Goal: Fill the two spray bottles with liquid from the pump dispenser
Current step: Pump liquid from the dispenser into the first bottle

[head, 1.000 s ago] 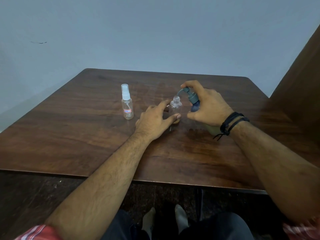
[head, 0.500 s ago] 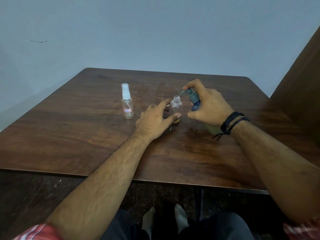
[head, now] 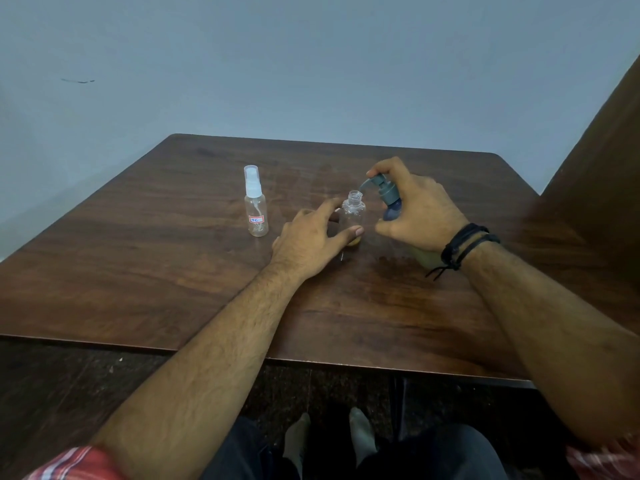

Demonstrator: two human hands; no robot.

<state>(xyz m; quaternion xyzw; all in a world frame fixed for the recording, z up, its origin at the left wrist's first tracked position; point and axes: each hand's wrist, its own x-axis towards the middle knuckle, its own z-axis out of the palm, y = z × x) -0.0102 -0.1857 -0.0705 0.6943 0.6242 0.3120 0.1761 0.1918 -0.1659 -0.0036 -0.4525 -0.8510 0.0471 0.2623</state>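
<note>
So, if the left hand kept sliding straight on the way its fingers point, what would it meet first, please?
Nothing new: the left hand already holds the open spray bottle. Straight beyond that, the pump dispenser in the right hand seems next, though depth is unclear.

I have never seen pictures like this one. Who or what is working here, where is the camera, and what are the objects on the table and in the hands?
There is no machine here: a person works with two bare hands. The camera is worn on the person's head and looks forward and down, so you see the arms from above and the feet below the table edge.

On the brown wooden table stand two small clear spray bottles. The capped spray bottle, with a white sprayer top, stands alone to the left, untouched. The left hand holds the open spray bottle, whose top is off. The right hand grips the pump dispenser, with a finger on the pump head. Its spout points at the open bottle's mouth. A little yellowish liquid seems to lie at that bottle's bottom.
</note>
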